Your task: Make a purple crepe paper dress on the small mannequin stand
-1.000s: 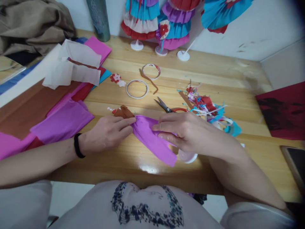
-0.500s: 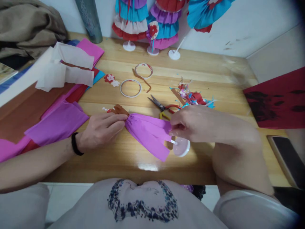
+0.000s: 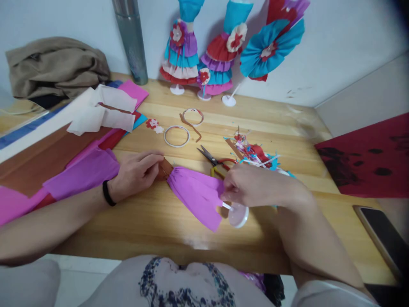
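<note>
At centre frame, a thin purple skirt [image 3: 195, 194], gathered and flared, lies over the glossy wooden bench [image 3: 150, 234]. The left hand [image 3: 137, 175] pinches the brown bodice [image 3: 166, 165]; the right hand [image 3: 246, 185] pinches the skirt's hem beside a round white base [image 3: 239, 215].

I watch through one head-worn camera, looking forward and down from close above the table [image 3: 143, 234], toward the wall [image 3: 319, 64].

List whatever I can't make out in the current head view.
All in the head view:
Brown piece: its left end is covered by the left hand.
White rod: its upper part is hidden by the purple piece.
Scissors: handles partly behind the right hand.
Bottle: top cut off by the upper edge.
</note>
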The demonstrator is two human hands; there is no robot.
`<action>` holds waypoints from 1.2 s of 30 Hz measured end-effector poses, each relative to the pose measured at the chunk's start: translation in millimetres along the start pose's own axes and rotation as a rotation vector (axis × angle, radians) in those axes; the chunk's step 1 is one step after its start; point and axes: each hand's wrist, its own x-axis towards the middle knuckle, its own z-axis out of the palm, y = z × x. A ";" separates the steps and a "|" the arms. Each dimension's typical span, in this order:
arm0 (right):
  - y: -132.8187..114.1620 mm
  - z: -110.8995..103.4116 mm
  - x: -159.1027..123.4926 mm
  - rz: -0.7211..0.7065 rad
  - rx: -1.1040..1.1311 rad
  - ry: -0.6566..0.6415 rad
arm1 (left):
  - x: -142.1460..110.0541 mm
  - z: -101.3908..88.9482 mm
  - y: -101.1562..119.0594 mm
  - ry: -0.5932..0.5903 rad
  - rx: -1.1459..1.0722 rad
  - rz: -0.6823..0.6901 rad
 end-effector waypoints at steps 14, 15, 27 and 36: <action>2.3 -2.8 7.2 -0.073 0.065 0.066 | 0.6 15.8 -21.5 -0.019 -0.075 -0.311; 6.6 -2.9 8.9 -0.049 0.074 0.088 | 2.0 15.6 -22.4 -0.017 -0.090 -0.336; 12.8 8.7 52.4 -0.056 0.282 0.432 | 82.3 25.3 -42.6 -0.588 -0.040 -0.075; 20.7 -5.6 40.7 -0.218 0.304 0.751 | 104.0 18.6 -65.0 -0.737 -0.286 0.043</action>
